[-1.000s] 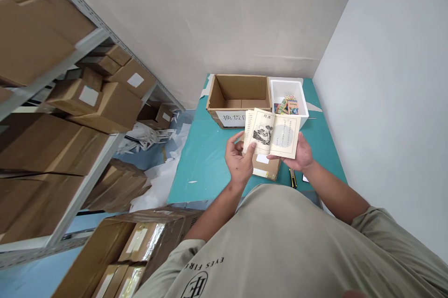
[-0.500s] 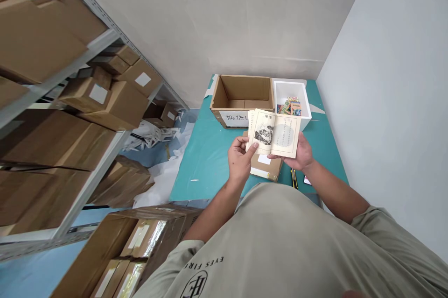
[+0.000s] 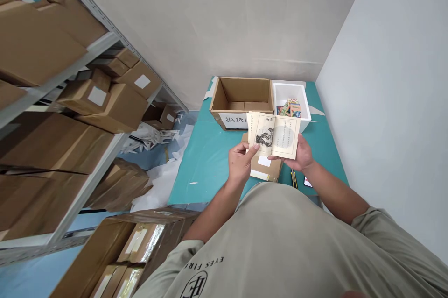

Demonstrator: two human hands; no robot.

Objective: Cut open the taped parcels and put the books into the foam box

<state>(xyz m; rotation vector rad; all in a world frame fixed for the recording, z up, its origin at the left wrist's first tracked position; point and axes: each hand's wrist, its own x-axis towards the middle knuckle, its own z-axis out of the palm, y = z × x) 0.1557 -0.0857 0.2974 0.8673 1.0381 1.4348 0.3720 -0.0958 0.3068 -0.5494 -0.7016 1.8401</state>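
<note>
Between my hands a small book (image 3: 284, 137) lies open, its cream pages showing a black ink landscape on the left and vertical text over a pale grey disc on the right. My left hand (image 3: 241, 160) grips the left edge, thumb on the page. My right hand (image 3: 301, 155) supports the right side from below, with most of its fingers hidden behind the book. Underneath, partly covered, a brown cardboard box (image 3: 268, 170) with a white label rests on the teal table (image 3: 206, 162).
At the table's back stand an empty-looking carton (image 3: 245, 90) with a lettered sign and a white foam box (image 3: 304, 104) holding colourful booklets. A yellow-black box cutter (image 3: 294, 179) lies near my right wrist. Shelves of cartons (image 3: 52, 139) and an open carton (image 3: 87, 251) flank my left.
The book stays open in both hands at the same spread, its left page lying slightly flatter. The hands have barely moved; the view has shifted slightly.
</note>
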